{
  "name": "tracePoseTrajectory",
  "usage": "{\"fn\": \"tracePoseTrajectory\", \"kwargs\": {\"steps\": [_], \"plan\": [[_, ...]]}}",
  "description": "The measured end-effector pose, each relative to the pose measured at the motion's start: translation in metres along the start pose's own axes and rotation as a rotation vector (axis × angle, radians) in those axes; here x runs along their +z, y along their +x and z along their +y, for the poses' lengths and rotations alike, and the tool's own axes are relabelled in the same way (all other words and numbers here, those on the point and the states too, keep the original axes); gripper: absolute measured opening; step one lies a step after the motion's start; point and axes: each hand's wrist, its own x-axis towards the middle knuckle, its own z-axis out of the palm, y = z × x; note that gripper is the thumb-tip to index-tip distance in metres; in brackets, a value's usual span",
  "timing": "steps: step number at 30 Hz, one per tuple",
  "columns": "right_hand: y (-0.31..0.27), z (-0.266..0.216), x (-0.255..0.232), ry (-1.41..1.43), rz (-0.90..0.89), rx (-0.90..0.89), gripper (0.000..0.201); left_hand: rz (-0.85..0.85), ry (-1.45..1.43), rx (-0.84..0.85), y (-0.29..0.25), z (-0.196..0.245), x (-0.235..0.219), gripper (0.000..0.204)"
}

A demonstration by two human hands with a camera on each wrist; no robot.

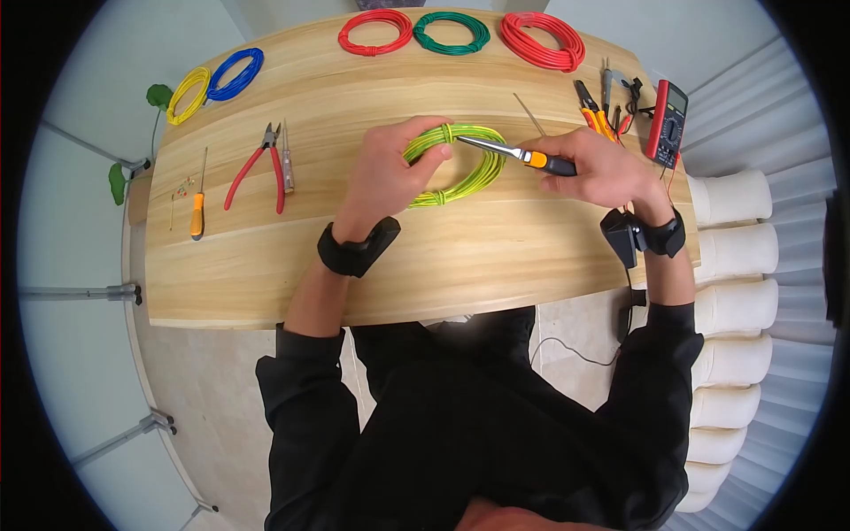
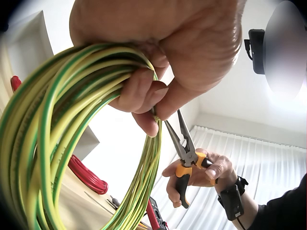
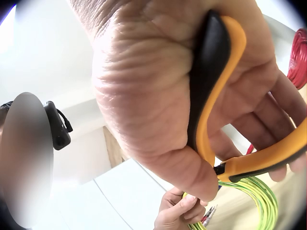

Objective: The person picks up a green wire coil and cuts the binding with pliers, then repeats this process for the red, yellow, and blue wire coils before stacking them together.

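Note:
My left hand (image 1: pixel 390 173) grips a coil of yellow-green striped wire (image 1: pixel 488 173) at its upper left side. Thumb and fingertips pinch it close to a wrapped tie (image 1: pixel 448 133). My right hand (image 1: pixel 595 164) holds long-nose pliers (image 1: pixel 537 160) with orange and black handles, the fingers around the grips. In the left wrist view the pliers (image 2: pixel 188 158) have their jaws parted, with the tips right by the pinching fingertips at the tie. The right wrist view shows one handle (image 3: pixel 211 76) lying across the palm and the other along the fingers.
Red (image 1: pixel 375 33), green (image 1: pixel 452 34) and larger red (image 1: pixel 543 42) wire coils lie at the back. Yellow (image 1: pixel 189 96) and blue (image 1: pixel 235 74) coils, diagonal cutters (image 1: pixel 239 180) and a screwdriver (image 1: pixel 198 217) lie left. A multimeter (image 1: pixel 668 124) and orange-handled tool (image 1: pixel 595 113) lie right.

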Motion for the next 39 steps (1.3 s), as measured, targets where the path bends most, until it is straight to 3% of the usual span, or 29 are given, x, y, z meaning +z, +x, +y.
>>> {"fn": "tracePoseTrajectory", "kwargs": {"steps": [3, 5, 6, 8, 11, 16, 22, 24, 25, 27, 29, 33, 37, 39], "plan": [[-0.001, 0.006, 0.011, 0.045, 0.010, 0.044, 0.043, -0.004, 0.003, 0.003, 0.000, 0.001, 0.000, 0.023], [-0.004, 0.003, 0.017, -0.050, 0.159, -0.036, 0.046, -0.004, 0.007, 0.014, 0.001, 0.002, 0.000, 0.023], [-0.007, 0.000, 0.021, -0.049, 0.162, -0.035, 0.046, 0.006, 0.006, 0.035, 0.001, 0.001, 0.001, 0.023], [-0.013, -0.008, 0.029, -0.287, 0.363, -0.025, 0.047, 0.017, 0.007, 0.058, 0.001, 0.002, 0.001, 0.023], [-0.019, -0.022, 0.037, -0.476, 0.501, 0.010, 0.047, 0.004, -0.004, 0.022, 0.001, 0.002, 0.001, 0.021], [-0.023, -0.019, 0.042, -0.523, 0.649, 0.028, 0.042, 0.002, 0.075, -0.008, 0.001, 0.008, 0.000, 0.019], [-0.012, 0.011, 0.044, -0.129, 0.708, -0.007, 0.038, 0.016, 0.074, 0.024, 0.001, 0.007, 0.001, 0.019], [-0.005, 0.021, 0.043, 0.162, 0.560, 0.256, 0.039, 0.026, 0.067, 0.026, 0.001, 0.007, 0.002, 0.019], [0.000, 0.031, 0.047, 0.164, 0.563, 0.253, 0.039, 0.036, 0.060, 0.025, 0.001, 0.007, 0.002, 0.019], [0.013, 0.056, 0.062, 0.581, 0.565, 0.173, 0.035, 0.041, 0.055, 0.017, 0.001, 0.007, 0.002, 0.018], [0.023, 0.069, 0.073, 0.746, 0.552, 0.128, 0.033, 0.046, 0.052, 0.006, 0.001, 0.005, 0.002, 0.017], [0.036, 0.080, 0.091, 1.131, 0.495, 0.121, 0.032, 0.112, -0.041, -0.158, 0.001, -0.004, 0.000, 0.016], [0.040, 0.085, 0.098, 1.285, 0.451, 0.099, 0.033, 0.183, -0.227, -0.378, 0.005, -0.013, -0.006, 0.018], [0.039, 0.083, 0.099, 1.396, 0.428, 0.094, 0.030, 0.201, -0.253, -0.400, 0.006, -0.021, -0.010, 0.018]]}}
